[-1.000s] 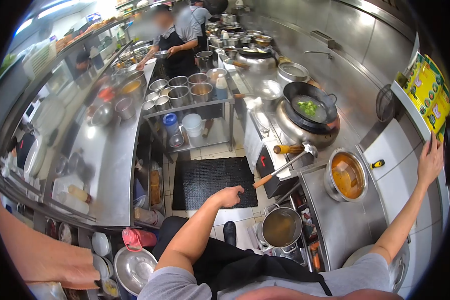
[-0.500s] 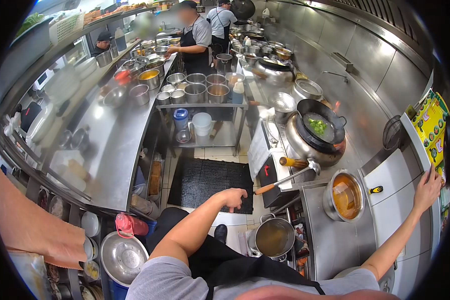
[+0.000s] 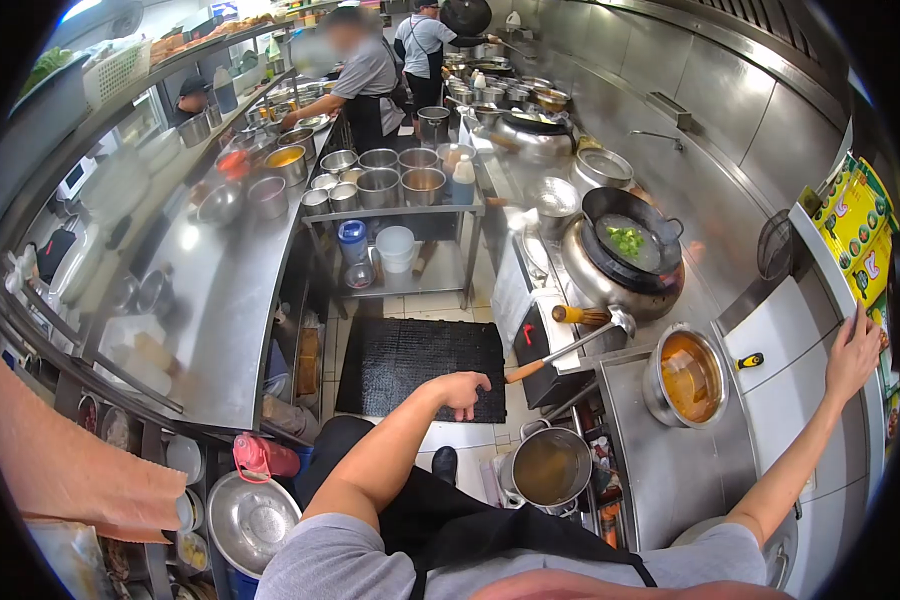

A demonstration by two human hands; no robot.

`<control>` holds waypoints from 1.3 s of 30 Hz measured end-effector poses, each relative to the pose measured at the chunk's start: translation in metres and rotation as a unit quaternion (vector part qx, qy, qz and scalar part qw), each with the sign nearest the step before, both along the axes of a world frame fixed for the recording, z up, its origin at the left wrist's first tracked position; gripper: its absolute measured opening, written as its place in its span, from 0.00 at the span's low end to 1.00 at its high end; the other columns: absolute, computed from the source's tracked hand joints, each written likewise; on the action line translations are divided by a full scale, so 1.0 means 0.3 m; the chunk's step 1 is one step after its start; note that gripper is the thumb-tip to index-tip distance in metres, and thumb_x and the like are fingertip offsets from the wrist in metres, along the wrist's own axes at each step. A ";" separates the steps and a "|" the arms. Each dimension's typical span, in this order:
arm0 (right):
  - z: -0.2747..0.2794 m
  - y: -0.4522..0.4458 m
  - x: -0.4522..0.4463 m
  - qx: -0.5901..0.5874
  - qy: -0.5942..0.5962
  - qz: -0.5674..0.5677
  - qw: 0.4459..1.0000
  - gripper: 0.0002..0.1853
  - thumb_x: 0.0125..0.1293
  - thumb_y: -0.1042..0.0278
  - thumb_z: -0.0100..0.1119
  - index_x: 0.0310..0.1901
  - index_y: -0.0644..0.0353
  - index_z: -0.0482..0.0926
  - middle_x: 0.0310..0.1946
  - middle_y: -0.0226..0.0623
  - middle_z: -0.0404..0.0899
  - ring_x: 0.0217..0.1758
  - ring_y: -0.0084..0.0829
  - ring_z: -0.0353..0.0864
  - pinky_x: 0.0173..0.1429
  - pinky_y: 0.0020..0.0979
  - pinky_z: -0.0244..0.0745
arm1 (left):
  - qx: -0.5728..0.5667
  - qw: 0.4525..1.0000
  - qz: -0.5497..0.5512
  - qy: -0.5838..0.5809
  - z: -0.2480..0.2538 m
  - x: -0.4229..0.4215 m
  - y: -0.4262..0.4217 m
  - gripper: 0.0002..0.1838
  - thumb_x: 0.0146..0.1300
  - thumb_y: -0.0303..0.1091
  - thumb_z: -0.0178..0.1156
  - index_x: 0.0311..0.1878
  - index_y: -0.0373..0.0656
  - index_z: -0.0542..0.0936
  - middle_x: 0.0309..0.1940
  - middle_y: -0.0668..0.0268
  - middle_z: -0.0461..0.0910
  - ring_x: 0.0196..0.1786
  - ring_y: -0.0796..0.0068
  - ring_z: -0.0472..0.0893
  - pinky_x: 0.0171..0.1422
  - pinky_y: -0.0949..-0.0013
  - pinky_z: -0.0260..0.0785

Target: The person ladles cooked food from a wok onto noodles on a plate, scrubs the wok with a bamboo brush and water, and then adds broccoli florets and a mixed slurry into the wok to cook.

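My left hand [image 3: 461, 393] hangs over the floor mat with its fingers loosely bent and nothing seen in them. Just right of its fingertips is the wooden handle of a ladle [image 3: 570, 349]; a small gap shows between them. The ladle's metal head rests at the stove edge, beside a wooden-handled brush [image 3: 581, 315]. At the far right, my right hand [image 3: 854, 358] leans with stretched fingers on the edge of a panel, below yellow printed packaging [image 3: 854, 232]. Chopped greens [image 3: 625, 241] lie in pale liquid in a black wok [image 3: 607, 203].
A steel pot of orange liquid [image 3: 688, 376] stands on the right counter. Low in front is a pot of brownish liquid [image 3: 547, 468]. A cart [image 3: 400, 217] of steel containers stands ahead. Two co-workers [image 3: 365, 75] work farther back; another person is partly visible behind the shelf.
The view has shifted slightly. My hands keep nearly the same positions. The nearer co-worker has leaned towards the left counter with an arm reaching out.
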State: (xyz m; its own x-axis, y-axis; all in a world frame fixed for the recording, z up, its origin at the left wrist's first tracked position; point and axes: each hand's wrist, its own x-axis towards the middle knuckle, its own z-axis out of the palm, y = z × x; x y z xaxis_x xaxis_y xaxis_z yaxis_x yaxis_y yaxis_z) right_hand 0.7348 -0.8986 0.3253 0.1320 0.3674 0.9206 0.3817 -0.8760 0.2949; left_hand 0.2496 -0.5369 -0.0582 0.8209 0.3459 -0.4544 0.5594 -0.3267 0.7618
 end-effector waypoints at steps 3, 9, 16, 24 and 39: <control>0.002 -0.004 -0.006 -0.006 0.007 -0.014 1.000 0.20 0.71 0.58 0.49 0.63 0.46 0.72 0.46 0.39 0.74 0.52 0.41 0.75 0.52 0.42 0.71 | 0.014 0.999 -0.037 -0.004 -0.055 0.014 0.019 0.30 0.53 0.18 0.45 0.64 0.39 0.69 0.26 0.54 0.83 0.22 0.67 0.82 0.28 0.64 0.74; 0.000 -0.006 -0.001 -0.009 -0.002 -0.027 1.000 0.19 0.71 0.57 0.48 0.63 0.44 0.72 0.46 0.38 0.74 0.53 0.41 0.75 0.53 0.42 0.71 | 0.035 0.996 -0.080 -0.022 -0.106 0.024 0.039 0.25 0.53 0.22 0.47 0.57 0.41 0.75 0.27 0.54 0.82 0.24 0.66 0.81 0.28 0.63 0.75; 0.008 0.012 0.000 0.027 0.047 -0.021 0.998 0.19 0.72 0.57 0.48 0.63 0.47 0.72 0.51 0.39 0.74 0.56 0.40 0.74 0.55 0.40 0.71 | 0.274 0.939 0.066 -0.197 -0.009 -0.026 0.047 0.20 0.67 0.44 0.55 0.54 0.40 0.75 0.31 0.60 0.82 0.30 0.64 0.82 0.34 0.64 0.75; 0.004 0.026 -0.077 0.062 0.135 0.076 0.986 0.20 0.72 0.60 0.48 0.63 0.52 0.71 0.52 0.40 0.71 0.57 0.42 0.72 0.59 0.37 0.67 | -0.049 0.914 0.219 -0.337 0.319 -0.021 -0.279 0.17 0.65 0.26 0.52 0.57 0.41 0.72 0.29 0.62 0.79 0.30 0.74 0.80 0.36 0.69 0.74; 0.053 -0.014 -0.150 -0.011 0.131 0.092 0.987 0.19 0.69 0.59 0.53 0.59 0.50 0.75 0.47 0.39 0.73 0.54 0.41 0.73 0.59 0.41 0.65 | -0.059 0.997 -0.038 0.036 -0.255 0.066 -0.556 0.25 0.59 0.33 0.55 0.62 0.42 0.70 0.40 0.50 0.83 0.46 0.53 0.82 0.54 0.57 0.73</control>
State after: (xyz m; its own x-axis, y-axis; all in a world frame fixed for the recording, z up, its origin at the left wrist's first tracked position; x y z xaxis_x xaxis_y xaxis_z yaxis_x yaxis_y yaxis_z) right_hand 0.6898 -0.9027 0.3413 0.2938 0.4277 0.8548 0.5991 -0.7793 0.1839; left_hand 0.2694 -0.7036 -0.1347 0.8068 0.2248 -0.5465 0.5906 -0.2806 0.7566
